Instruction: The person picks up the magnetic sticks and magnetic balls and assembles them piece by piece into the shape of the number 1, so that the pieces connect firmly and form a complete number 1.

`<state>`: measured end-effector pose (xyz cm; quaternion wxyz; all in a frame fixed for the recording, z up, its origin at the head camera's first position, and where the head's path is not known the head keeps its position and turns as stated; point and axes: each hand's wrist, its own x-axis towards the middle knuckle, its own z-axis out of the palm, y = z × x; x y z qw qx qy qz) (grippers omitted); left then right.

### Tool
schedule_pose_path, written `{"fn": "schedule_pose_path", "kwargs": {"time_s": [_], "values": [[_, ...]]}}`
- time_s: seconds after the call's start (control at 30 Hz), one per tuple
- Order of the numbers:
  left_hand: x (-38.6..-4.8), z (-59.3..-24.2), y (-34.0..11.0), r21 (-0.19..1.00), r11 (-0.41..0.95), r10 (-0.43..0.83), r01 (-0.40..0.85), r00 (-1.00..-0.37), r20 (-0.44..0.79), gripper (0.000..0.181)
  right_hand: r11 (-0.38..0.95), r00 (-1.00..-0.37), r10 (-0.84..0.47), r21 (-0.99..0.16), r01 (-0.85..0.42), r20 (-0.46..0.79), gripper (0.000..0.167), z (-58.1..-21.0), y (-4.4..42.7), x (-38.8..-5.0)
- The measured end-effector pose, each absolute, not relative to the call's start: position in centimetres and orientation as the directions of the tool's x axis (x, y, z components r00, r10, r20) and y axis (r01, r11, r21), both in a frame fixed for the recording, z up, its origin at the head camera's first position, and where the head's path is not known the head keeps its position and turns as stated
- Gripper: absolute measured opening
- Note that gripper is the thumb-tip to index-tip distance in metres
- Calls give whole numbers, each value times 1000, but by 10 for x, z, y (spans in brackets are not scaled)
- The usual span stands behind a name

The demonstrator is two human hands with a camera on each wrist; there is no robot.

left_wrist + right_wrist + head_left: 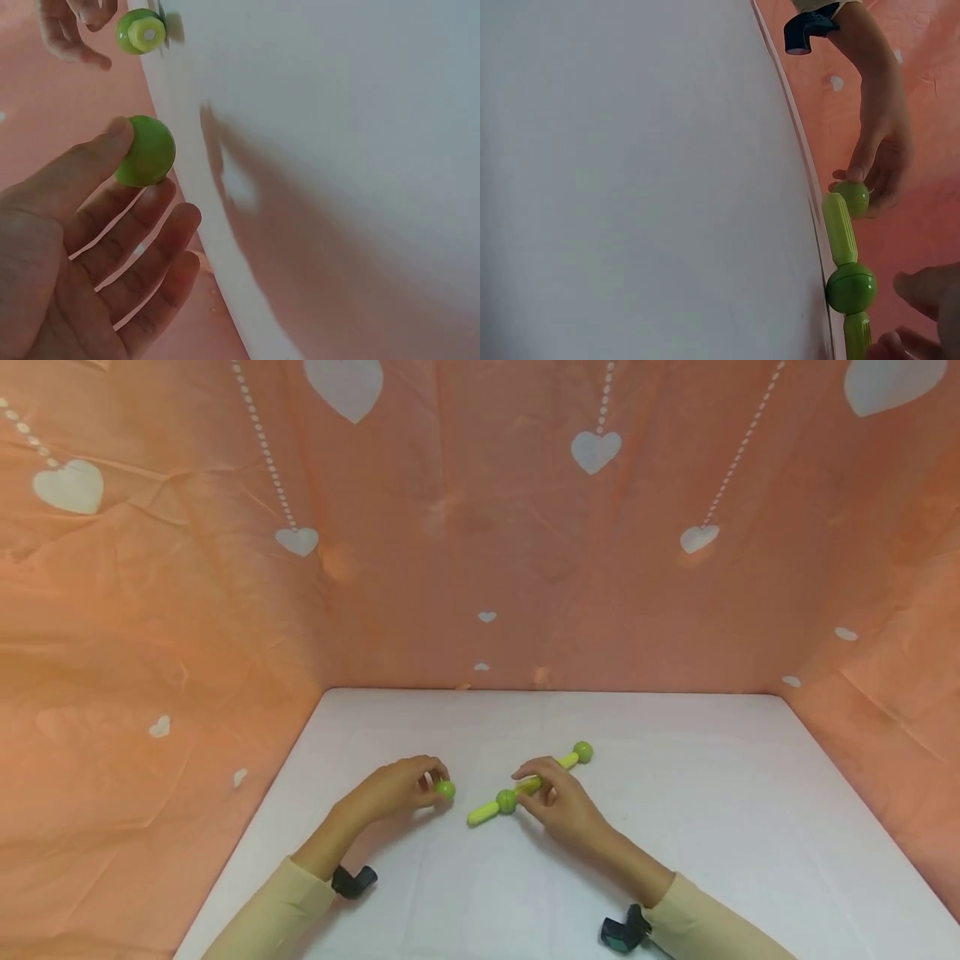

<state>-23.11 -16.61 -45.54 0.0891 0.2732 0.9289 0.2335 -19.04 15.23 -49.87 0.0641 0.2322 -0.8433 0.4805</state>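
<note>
In the left wrist view my left hand [97, 247] pinches a green ball [146, 150] between thumb and fingertips, above the white table. Its other fingers are spread. To the right lies a toy chain of light yellow-green rods [483, 813] joined by green balls, one ball [506, 801] near the left end and another ball [583, 751] at the far end. My right hand [566, 806] is over the middle rod, thumb and index finger apart. One fingertip overlaps the rod in the right wrist view; whether it touches cannot be told.
The white tabletop [465, 893] carries the pieces. Orange cloth [525, 568] with pale hearts hangs behind it and on both sides. A dark wrist camera [354, 882] sits on the left wrist, and another camera [625, 930] on the right.
</note>
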Motion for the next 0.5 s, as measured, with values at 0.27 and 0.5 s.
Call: {"fn": "schedule_pose_path", "kwargs": {"time_s": [0.27,0.5], "values": [[-219,-460,-169,504,702,594,503,-804,-26,24,464,-846,-454,-736,-493,280,29,-498,142,-195],[-211,-461,-170,515,702,599,493,-799,-52,25,562,-861,-455,-676,-475,227,26,-498,133,-195]]}}
